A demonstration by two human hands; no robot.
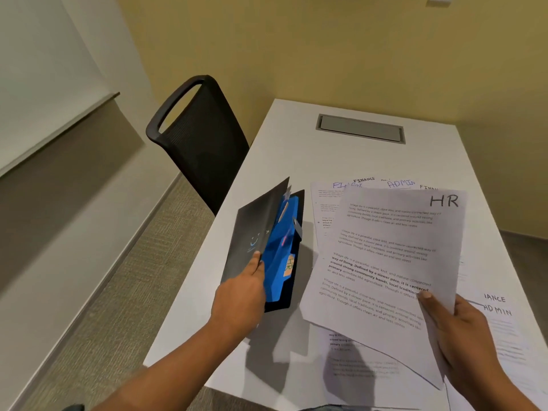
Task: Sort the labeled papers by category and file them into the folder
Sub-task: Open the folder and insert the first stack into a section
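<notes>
A dark folder (252, 229) with blue dividers (280, 250) stands partly open at the table's left edge. My left hand (240, 298) grips its front cover, thumb on the cover's lower edge. An orange tab marked HR (289, 265) shows on a divider. My right hand (462, 330) pinches a white printed sheet headed HR (385, 256) by its lower right side and holds it lifted above the table, just right of the folder. More sheets lie under it, labeled FINANCE (363, 180) and ADMIN (400, 183) at the back, and ADMIN (498, 310) at the right.
The white table (296, 143) has a grey cable hatch (360, 128) at its far end. A black mesh chair (198, 137) stands against the table's left side. A yellow wall lies behind; carpet floor at the left.
</notes>
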